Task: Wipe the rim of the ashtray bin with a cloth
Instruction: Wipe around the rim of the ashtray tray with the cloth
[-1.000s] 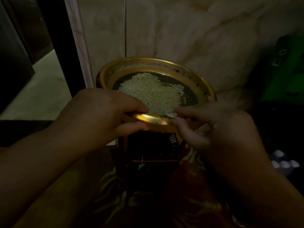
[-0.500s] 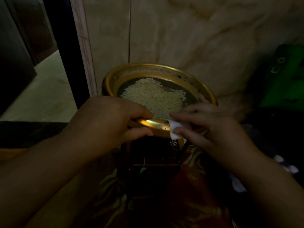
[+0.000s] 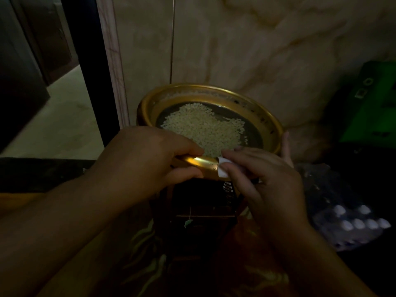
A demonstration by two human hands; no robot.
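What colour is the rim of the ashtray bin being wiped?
Gold, shiny metal; the rim shows best in the head view, catching a bright glint near the cloth.

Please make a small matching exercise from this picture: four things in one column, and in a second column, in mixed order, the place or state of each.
1. left hand
2. white cloth
3. pale granules
4. green object

a. lying inside the tray
b. far right, by the wall
c. gripping the near rim of the ashtray bin
d. pinched by the right hand against the rim

Pairs: 1-c, 2-d, 3-a, 4-b
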